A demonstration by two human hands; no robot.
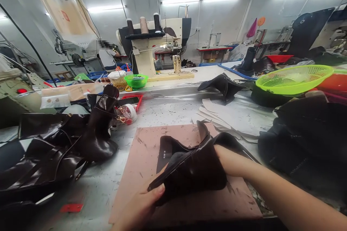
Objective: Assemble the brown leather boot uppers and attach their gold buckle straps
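Observation:
A dark brown leather boot upper [195,169] is held up over a pink cutting mat [130,173], its black lining showing on the far side with small white print. At its near left edge my left hand [151,195] pinches the leather, thumb on the outside and fingers behind. My right hand [221,155] reaches inside the upper from the right; only the wrist side shows, and the fingers are hidden by the leather. Behind the mat lie pale paper-like strips [222,115] and another dark leather piece [223,85].
Stitched brown boot uppers [94,133] pile up at left, near a red tray [139,101]. Black pieces [303,140] are heaped at right below a yellow-green basket [294,79]. A sewing machine [143,50] stands behind. Farther back at left sits a person [107,57].

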